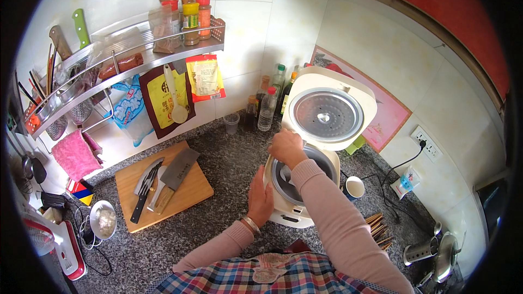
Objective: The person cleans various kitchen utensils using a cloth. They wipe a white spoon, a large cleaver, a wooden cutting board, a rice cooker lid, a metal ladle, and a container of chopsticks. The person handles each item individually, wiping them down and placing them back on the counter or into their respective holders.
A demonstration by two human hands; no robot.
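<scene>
A white rice cooker [288, 219] stands before me with its lid [369, 108] raised. Inside is a dark grey inner pot [302, 201]. My right hand [288, 148] is closed in a fist above the pot's back left rim. It grips what looks like a utensil, mostly hidden by the fingers; a pale, spoon-like shape [286, 174] shows below it in the pot. My right forearm covers part of the pot. My left hand [260, 198] rests against the cooker's left side, thumb apart from the fingers, holding nothing.
On the left, a wooden cutting board [196, 188] bears a cleaver [179, 169], a knife [141, 200] and a white spoon [154, 196]. A white bowl [97, 232] stands near cords. Bottles [267, 110] line the back; a cup [354, 188] and chopsticks [378, 228] lie right of the cooker.
</scene>
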